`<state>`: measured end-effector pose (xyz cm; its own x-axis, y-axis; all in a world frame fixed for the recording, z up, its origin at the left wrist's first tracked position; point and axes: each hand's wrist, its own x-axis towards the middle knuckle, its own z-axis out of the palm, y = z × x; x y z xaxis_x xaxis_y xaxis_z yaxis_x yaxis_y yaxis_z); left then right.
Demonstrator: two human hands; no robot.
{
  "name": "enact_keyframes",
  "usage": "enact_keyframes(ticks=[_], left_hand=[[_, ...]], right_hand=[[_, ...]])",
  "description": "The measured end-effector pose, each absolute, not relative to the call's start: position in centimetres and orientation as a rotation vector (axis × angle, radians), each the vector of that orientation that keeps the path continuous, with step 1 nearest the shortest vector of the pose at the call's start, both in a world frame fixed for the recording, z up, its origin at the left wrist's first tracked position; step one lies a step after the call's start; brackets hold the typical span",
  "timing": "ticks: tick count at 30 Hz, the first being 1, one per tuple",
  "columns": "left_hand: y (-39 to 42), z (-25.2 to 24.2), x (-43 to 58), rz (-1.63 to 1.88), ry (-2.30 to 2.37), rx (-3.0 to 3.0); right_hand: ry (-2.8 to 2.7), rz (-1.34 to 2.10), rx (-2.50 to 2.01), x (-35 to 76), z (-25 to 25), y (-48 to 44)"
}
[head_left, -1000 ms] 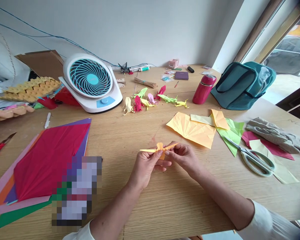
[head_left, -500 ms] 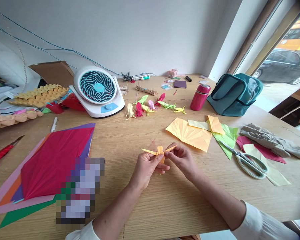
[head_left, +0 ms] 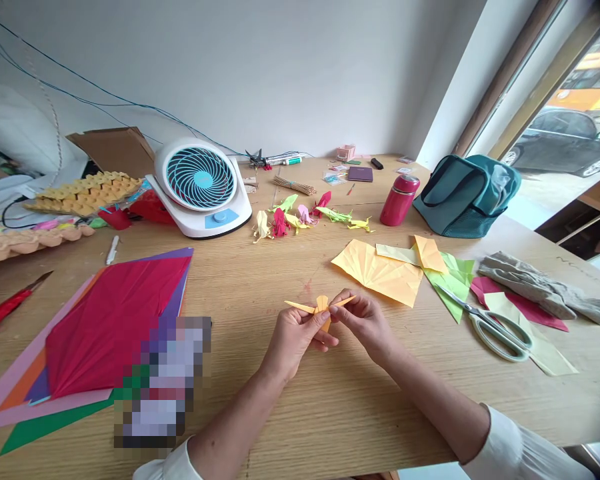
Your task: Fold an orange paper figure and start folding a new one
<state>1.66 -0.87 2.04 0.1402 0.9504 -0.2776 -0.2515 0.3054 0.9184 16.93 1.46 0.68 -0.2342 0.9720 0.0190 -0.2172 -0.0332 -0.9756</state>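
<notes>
A small orange origami figure [head_left: 323,303] with two thin points spread sideways is held above the table between both hands. My left hand [head_left: 294,335] pinches its body, thumb in front and fingers behind. At its right side my right hand [head_left: 364,323] is closed, thumb and forefinger gripping near the right-hand point. The fingers hide part of the lower body. Beyond the hands lies a creased orange paper sheet [head_left: 383,273] with a smaller folded orange piece [head_left: 430,253]. Several folded paper figures [head_left: 280,223] in red, green, yellow and pink stand near the back.
Scissors [head_left: 497,333] rest on paper scraps at right, beside a grey cloth [head_left: 525,280]. A red flask [head_left: 399,201] and a teal bag [head_left: 465,197] stand behind. At left are a fan [head_left: 200,183], stacked coloured paper [head_left: 105,327], a red-handled knife [head_left: 7,310] and a blurred-out object [head_left: 165,383].
The whole view has shifted slightly, so things appear a little lower. Both hands keep their grip on the orange origami figure, with hardly any movement.
</notes>
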Motion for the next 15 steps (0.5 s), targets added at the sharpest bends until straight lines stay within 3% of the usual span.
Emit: enact_keyframes(ticks=[15], left_hand=[[-0.4,1.41,1.21,1.119,1.14,1.196]], right_hand=[[-1.229,1.463,-0.897,17.02,0.73,1.74]])
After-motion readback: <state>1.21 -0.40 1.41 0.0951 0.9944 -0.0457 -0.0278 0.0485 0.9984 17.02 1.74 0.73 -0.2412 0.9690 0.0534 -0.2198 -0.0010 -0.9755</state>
